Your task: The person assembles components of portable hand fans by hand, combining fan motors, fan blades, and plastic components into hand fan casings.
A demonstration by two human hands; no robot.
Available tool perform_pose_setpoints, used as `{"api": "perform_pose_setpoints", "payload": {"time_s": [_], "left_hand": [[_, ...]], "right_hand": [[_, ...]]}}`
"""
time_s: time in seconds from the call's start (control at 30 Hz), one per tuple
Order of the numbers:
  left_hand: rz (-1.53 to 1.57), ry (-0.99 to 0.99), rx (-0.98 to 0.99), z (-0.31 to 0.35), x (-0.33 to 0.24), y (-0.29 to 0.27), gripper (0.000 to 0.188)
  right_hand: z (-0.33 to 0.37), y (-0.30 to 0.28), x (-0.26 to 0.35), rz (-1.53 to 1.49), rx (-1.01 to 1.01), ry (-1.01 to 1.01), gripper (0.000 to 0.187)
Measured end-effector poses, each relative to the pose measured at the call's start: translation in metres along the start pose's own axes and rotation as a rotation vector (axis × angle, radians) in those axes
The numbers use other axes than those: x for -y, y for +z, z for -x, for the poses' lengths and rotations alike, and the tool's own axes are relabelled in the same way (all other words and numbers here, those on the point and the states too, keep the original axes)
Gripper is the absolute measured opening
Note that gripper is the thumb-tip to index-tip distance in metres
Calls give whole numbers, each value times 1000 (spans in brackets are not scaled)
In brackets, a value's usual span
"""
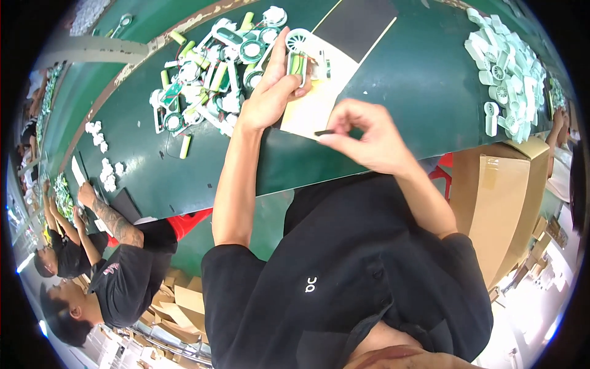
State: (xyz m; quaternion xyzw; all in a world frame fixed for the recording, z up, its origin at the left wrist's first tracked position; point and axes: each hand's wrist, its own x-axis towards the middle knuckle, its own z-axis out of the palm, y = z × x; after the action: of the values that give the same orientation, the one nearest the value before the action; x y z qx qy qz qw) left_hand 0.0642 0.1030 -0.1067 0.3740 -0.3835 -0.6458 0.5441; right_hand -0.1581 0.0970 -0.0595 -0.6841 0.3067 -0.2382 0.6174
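Observation:
My left hand (265,103) is closed around an open mini fan housing (297,42), pale with a round spoked grille; a green battery cell and wires show inside its handle. To the right and nearer me, my right hand (372,138) pinches a small black strip (324,133) between thumb and fingertip. That strip is at the near corner of a yellow backing sheet (307,117), which lies under both hands. A large black rectangle (359,24) covers the sheet's far part. Just left of my left hand is a heap of fan parts (215,74) with wires and battery cells.
At the right of the green table (418,92) is a pile of pale fan shells (510,80). A cardboard box (491,203) stands below it. Small white pieces (108,175) and a loose battery cell (185,147) lie left. Co-workers (123,270) sit along the left side.

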Motion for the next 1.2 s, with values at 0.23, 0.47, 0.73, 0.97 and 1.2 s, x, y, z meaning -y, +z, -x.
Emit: {"api": "perform_pose_setpoints", "payload": {"time_s": [0.23, 0.47, 0.73, 0.97, 1.2], "left_hand": [[-336, 76, -43, 6, -31, 66, 92], [-596, 229, 72, 3, -31, 102, 91], [-676, 334, 109, -5, -22, 121, 93], [-655, 317, 125, -6, -19, 127, 94], [-598, 270, 122, -8, -12, 121, 94]], "right_hand": [[8, -51, 69, -69, -96, 24, 9], [-6, -87, 106, 295, 4, 198, 10], [-16, -103, 115, 699, 76, 118, 12], [-19, -106, 107, 602, 88, 61, 12], [-12, -96, 81, 310, -30, 141, 12]]}}
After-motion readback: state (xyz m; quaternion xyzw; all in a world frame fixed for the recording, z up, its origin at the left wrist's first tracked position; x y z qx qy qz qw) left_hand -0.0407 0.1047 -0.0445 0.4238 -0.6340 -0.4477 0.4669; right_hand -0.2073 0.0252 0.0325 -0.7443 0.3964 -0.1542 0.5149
